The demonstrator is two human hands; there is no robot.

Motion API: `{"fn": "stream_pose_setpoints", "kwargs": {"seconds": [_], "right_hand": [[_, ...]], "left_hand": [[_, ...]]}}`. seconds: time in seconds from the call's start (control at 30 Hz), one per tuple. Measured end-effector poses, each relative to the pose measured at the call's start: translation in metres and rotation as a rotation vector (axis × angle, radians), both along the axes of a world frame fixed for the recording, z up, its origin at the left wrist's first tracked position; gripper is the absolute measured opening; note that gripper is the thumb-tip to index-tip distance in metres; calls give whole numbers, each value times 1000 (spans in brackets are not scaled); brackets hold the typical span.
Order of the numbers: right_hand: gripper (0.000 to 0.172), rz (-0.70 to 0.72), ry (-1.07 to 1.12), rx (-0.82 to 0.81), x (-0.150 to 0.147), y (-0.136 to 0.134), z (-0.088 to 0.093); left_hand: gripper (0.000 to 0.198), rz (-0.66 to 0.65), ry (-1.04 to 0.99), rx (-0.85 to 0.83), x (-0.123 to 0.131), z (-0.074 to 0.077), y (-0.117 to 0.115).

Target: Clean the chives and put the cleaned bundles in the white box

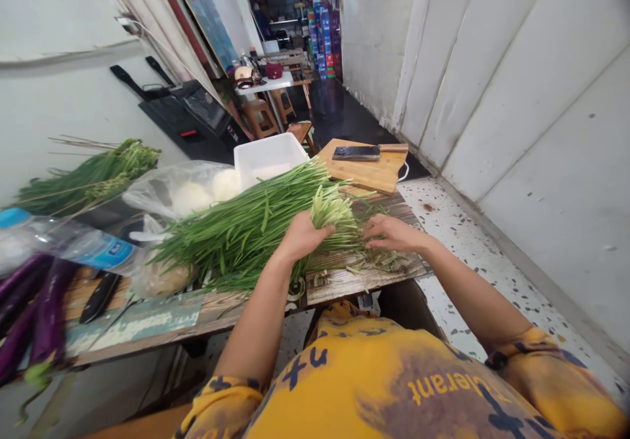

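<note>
A big heap of garlic chives (246, 219) lies across the table, leaves to the left and pale cut ends to the right. My left hand (301, 234) is closed around a bunch of chives (331, 208) near its pale ends. Just right of those ends, my right hand (391, 233) is low over the tabletop, fingers bent and a little apart, with nothing visible in them. Loose chive trimmings (381, 260) are scattered beneath and beside it.
A cleaver (356, 153) rests on a wooden cutting board (361, 175) beyond the chives, beside a white plastic bin (268, 157). Leftward are bagged round white vegetables (191, 197), a water bottle (93, 247), a black-handled knife (100, 298), eggplants (52, 308) and more greens (93, 176).
</note>
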State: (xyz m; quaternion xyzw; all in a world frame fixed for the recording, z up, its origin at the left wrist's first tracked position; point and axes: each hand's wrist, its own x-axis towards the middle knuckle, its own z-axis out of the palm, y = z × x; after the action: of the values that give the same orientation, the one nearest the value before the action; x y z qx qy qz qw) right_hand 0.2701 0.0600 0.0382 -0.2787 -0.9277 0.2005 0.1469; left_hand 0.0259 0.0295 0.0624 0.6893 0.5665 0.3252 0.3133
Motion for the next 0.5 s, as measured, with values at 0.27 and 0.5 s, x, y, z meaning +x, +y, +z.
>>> {"fn": "stream_pose_setpoints", "kwargs": {"seconds": [0.27,0.5], "right_hand": [[16,-222,-77,160,-46,-17,-36],[12,-220,378,-13,-30,-21,-3]], "left_hand": [[33,-24,17,33,5,-2,-1],[28,-115,12,11,1,-5,1]]}}
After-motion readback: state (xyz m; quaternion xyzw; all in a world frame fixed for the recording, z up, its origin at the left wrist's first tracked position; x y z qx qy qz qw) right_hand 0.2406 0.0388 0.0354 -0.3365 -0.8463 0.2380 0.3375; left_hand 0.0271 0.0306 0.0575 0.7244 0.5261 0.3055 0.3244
